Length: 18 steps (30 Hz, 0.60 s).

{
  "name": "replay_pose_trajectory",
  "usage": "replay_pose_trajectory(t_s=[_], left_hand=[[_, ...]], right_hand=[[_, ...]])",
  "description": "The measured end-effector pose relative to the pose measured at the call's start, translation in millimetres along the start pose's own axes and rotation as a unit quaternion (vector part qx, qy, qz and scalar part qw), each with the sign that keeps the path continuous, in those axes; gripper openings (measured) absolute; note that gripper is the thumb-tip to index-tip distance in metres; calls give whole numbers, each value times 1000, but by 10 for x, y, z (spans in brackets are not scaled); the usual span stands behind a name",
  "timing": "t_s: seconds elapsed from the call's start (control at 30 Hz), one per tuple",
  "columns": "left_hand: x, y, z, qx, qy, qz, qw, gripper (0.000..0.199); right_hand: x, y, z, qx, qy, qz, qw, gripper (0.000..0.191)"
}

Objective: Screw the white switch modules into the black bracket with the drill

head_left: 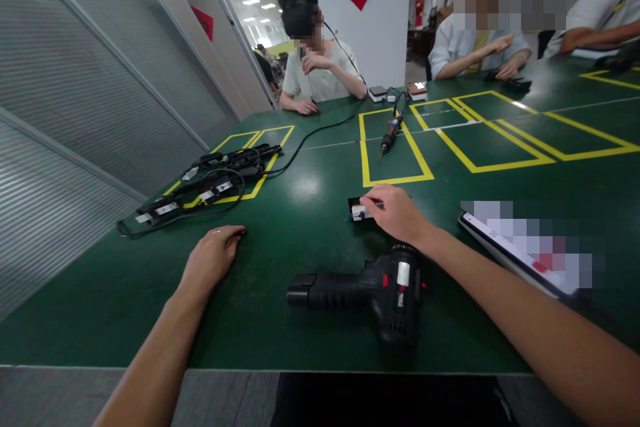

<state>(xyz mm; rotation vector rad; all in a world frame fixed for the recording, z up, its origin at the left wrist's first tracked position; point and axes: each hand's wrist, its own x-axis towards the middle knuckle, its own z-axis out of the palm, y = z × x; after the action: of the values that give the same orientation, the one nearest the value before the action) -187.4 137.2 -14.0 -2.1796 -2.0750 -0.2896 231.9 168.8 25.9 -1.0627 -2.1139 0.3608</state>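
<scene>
My left hand (213,257) rests on the green table, its thumb and fingertips together around a small dark thing too small to name. Further right, my right hand (395,213) has its fingers bent down at a small black and white part (361,211) with a blue detail; the fingertips are partly hidden, so whether they grip it is unclear. A black cordless drill (370,287) lies on its side between my forearms, its battery end pointing left and its front end beside my right wrist.
Black power strips (215,187) with cables lie at the left. A soldering-iron-like tool (391,135) lies inside yellow tape. A tablet or phone (520,253) is at the right. People sit across the green table (250,340).
</scene>
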Motion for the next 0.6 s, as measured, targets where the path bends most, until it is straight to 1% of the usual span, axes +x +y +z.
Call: replay_pose_trajectory(t_s=[0.17, 0.43, 0.53, 0.6], left_hand=[[-62, 23, -59, 2, -1, -16, 1000, 32], [-137, 82, -100, -18, -8, -13, 1000, 32], [-139, 66, -96, -24, -2, -12, 1000, 31], [-139, 75, -104, -31, 13, -9, 999, 31]], right_hand=[[0, 7, 7, -3, 6, 4, 1000, 29], [-2, 8, 6, -16, 49, 9, 999, 27], [4, 11, -4, -21, 49, 13, 998, 27], [10, 19, -20, -26, 44, 14, 999, 27]])
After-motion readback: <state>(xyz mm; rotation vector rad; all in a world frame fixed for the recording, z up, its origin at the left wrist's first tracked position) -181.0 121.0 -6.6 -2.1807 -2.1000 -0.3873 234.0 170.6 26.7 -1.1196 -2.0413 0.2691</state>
